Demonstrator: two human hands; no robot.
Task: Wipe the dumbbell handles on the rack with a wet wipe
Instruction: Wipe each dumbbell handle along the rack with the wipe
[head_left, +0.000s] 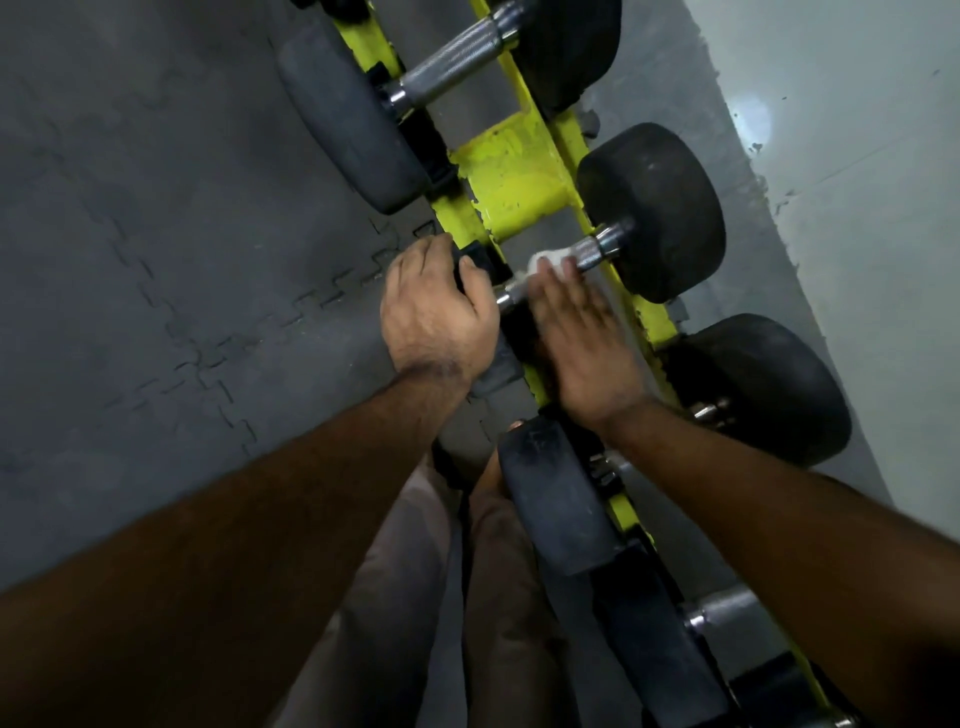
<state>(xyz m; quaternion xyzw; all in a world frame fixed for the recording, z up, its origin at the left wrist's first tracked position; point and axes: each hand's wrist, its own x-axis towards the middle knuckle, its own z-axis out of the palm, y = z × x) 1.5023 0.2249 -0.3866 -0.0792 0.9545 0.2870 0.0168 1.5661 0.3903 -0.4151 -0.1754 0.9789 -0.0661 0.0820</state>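
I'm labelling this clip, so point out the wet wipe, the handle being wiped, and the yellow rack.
wet wipe (549, 258), head view, white bunched part above the fingers
dumbbell handle (589, 250), head view, bare knurled stretch beyond the wipe
yellow rack (511, 176), head view, flat chipped cross plate

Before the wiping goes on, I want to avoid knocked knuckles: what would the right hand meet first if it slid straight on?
Probably the far black dumbbell head; the right hand points along the handle.
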